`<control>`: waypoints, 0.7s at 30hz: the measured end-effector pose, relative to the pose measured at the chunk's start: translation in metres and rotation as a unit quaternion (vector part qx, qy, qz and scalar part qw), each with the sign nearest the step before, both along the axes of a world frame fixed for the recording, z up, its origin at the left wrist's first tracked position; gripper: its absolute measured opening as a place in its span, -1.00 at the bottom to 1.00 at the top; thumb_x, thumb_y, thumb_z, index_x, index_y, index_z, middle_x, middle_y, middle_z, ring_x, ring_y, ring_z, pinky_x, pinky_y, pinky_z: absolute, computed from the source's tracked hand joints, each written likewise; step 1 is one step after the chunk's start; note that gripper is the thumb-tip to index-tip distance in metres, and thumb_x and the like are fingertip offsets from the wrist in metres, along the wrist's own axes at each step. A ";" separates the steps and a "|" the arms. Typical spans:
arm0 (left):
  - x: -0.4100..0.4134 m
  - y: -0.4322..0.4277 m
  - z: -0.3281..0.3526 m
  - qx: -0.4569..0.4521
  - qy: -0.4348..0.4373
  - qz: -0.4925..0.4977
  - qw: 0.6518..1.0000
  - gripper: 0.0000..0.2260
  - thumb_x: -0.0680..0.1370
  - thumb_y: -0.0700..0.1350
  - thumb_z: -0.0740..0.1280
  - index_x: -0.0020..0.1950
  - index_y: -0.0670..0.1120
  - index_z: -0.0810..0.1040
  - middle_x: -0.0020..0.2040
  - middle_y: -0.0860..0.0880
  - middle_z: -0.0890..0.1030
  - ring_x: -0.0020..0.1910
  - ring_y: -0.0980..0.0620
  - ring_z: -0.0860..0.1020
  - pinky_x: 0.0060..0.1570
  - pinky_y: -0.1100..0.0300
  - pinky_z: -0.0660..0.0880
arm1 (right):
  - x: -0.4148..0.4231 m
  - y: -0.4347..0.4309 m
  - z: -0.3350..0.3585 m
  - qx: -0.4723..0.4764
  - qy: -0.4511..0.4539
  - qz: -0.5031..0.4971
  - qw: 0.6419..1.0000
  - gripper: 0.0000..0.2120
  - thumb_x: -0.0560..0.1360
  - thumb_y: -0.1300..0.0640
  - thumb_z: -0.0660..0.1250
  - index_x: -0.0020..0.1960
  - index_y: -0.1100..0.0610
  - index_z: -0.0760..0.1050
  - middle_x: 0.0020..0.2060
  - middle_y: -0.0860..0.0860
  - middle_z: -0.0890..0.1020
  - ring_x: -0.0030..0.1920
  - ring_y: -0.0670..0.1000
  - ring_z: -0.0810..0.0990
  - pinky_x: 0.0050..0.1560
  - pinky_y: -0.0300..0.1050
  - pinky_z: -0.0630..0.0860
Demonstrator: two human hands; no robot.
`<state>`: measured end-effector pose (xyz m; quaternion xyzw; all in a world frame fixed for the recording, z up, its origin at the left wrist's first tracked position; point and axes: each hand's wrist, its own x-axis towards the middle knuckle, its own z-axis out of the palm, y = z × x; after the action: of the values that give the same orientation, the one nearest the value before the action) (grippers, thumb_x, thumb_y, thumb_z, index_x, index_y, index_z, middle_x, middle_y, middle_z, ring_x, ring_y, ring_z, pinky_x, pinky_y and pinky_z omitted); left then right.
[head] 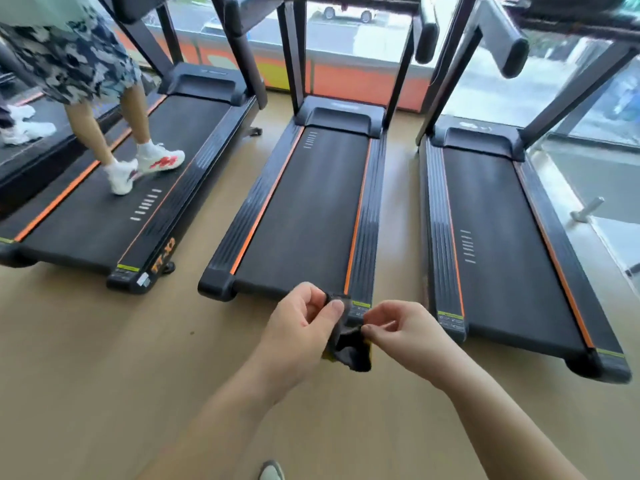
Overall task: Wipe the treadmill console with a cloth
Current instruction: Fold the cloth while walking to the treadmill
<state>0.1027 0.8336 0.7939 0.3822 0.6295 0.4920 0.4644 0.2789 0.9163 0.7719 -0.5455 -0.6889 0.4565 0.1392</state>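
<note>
We record both hands raised in front of the body, close together and working on one item. The left hand (298,323) pinches the upper edge of a dark cloth (349,351) between thumb and curled fingers. The right hand (398,329) pinches its right-hand edge with thumb and forefinger, the remaining fingers loosely curled. The cloth hangs bunched between them, with a yellowish patch showing at its lower left. We judge the two-handed pinch serves to open or refold it into a wiping pad. It is held in the air over the floor (104,358), just before the rear end of the middle treadmill (304,209), and touches no machine. That treadmill's belt runs away towards its uprights (294,53). The console is cut off at the upper edge, well apart from the cloth, so wiping has not yet begun. On the left treadmill (114,202) another person (86,126) walks; the right treadmill (495,237) stands beside a window (588,109).
</note>
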 end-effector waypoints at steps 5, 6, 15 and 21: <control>-0.046 0.119 0.029 0.053 0.087 -0.129 0.986 -0.83 0.63 -0.11 0.40 -0.12 -0.11 0.52 -0.33 0.02 0.58 -0.32 0.15 0.53 -0.26 0.30 0.50 | -0.052 0.086 0.028 0.038 0.094 -0.005 0.995 -0.64 0.53 0.29 0.36 0.19 -0.10 0.60 -0.01 -0.18 0.71 0.04 -0.21 0.66 0.01 -0.25 0.63; -0.054 0.145 0.034 0.069 0.109 -0.138 0.982 -0.83 0.63 -0.09 0.41 -0.13 -0.09 0.54 -0.31 -0.01 0.60 -0.31 0.13 0.55 -0.25 0.27 0.52 | -0.059 0.108 0.032 0.042 0.093 -0.009 0.995 -0.69 0.55 0.28 0.34 0.15 -0.08 0.63 -0.05 -0.13 0.73 0.00 -0.17 0.69 -0.04 -0.22 0.64; -0.127 0.389 0.021 0.079 0.105 -0.095 0.987 -0.94 0.63 -0.03 0.38 -0.02 0.06 0.63 -0.16 0.05 0.71 -0.10 0.06 0.69 -0.06 0.09 0.68 | -0.123 0.348 0.045 0.068 0.166 -0.043 0.983 -0.91 0.51 0.23 0.47 -0.15 0.08 0.66 -0.33 -0.05 0.70 -0.30 -0.14 0.63 -0.21 -0.27 0.53; -0.174 0.524 0.027 -0.001 0.019 -0.122 0.992 -0.88 0.58 -0.13 0.47 0.09 0.03 0.67 -0.03 -0.02 0.75 0.03 -0.07 0.71 0.09 0.03 0.65 | -0.177 0.508 0.078 0.076 0.155 -0.042 0.984 -0.90 0.47 0.21 0.48 -0.12 0.02 0.65 -0.27 -0.06 0.72 -0.31 -0.11 0.66 -0.18 -0.20 0.60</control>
<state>-0.0712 1.3573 0.8209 0.4645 0.5874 0.4238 0.5095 0.1016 1.4240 0.8496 -0.4842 -0.6682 0.4757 0.3046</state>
